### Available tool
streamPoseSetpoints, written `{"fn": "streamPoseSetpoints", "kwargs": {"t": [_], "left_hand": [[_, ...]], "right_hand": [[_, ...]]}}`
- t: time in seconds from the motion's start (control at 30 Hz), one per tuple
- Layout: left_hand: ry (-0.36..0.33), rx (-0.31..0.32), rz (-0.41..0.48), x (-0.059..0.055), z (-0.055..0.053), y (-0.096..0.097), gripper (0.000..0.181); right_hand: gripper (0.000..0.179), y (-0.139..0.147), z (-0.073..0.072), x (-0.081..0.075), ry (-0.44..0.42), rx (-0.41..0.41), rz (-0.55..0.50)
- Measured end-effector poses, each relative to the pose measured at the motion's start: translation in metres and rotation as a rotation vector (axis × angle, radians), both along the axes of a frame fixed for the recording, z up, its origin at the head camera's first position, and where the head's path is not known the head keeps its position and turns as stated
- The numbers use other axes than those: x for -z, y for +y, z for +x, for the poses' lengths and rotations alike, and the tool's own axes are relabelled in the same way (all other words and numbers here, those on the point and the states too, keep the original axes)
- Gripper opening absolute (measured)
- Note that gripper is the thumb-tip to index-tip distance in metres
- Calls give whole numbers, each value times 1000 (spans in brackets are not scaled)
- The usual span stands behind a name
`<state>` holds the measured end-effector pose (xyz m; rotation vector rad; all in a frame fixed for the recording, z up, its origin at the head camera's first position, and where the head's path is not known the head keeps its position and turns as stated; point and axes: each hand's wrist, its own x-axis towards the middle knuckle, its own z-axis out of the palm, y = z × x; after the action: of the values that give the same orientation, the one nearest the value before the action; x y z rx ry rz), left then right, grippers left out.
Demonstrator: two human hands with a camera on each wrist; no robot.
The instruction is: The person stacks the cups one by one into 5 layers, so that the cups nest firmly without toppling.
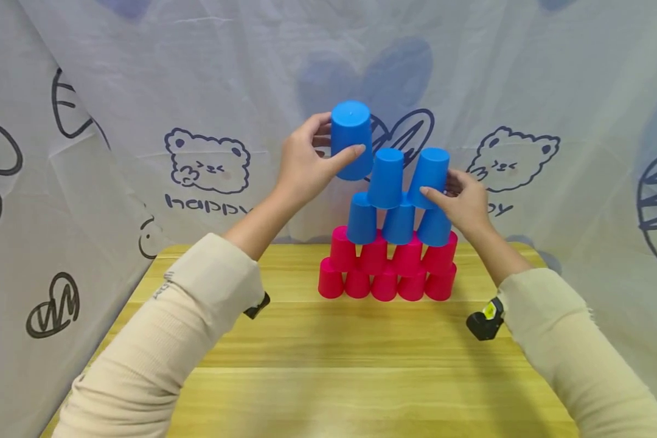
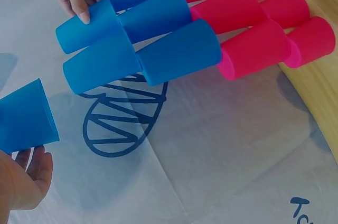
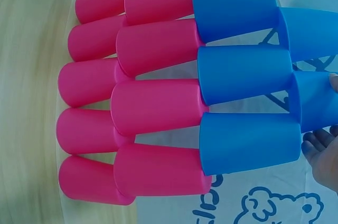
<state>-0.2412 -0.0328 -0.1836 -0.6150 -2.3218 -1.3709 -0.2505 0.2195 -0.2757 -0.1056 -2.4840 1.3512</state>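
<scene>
My left hand (image 1: 311,159) holds an upside-down blue cup (image 1: 351,139) in the air, thumb in front and fingers behind, left of the stack's top row and slightly above it. My right hand (image 1: 467,199) grips the right-hand blue cup (image 1: 434,169) of that top row between thumb and fingers. Beside it stands another upside-down blue cup (image 1: 387,180), apart from the left hand's cup. Three blue cups (image 3: 245,74) form the row underneath. Lower down are two rows of red cups (image 3: 158,106), all upside down and staggered like a pyramid.
The stack stands near the back of a yellow wooden table (image 1: 328,365). Right behind hangs a pale cloth (image 1: 285,79) with printed bears and hearts. Each wrist has a small black device (image 1: 484,322) below it.
</scene>
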Motion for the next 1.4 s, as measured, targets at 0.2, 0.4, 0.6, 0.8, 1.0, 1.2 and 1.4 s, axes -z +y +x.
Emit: {"fn": "streamPoseSetpoints", "kwargs": {"t": [0.2, 0.4, 0.6, 0.8, 1.0, 1.2, 1.4], "left_hand": [[-13, -6, 24, -3, -3, 7, 57], [-25, -14, 59, -3, -10, 17, 56], [-64, -37, 72, 0, -16, 30, 57], [-71, -33, 73, -1, -15, 42, 58], [-74, -10, 78, -1, -14, 52, 58], [-84, -9, 79, 1, -14, 59, 59], [-105, -17, 76, 3, -17, 64, 60]], "right_hand": [[71, 1, -1, 1, 17, -13, -6], [71, 2, 0, 2, 18, -9, 3], [71, 4, 0, 4, 18, -15, 1], [71, 5, -2, 6, 25, -26, -16], [70, 5, -3, 8, 47, -35, -22], [70, 5, -4, 7, 60, -38, -25], [72, 4, -2, 7, 47, -37, -20]]}}
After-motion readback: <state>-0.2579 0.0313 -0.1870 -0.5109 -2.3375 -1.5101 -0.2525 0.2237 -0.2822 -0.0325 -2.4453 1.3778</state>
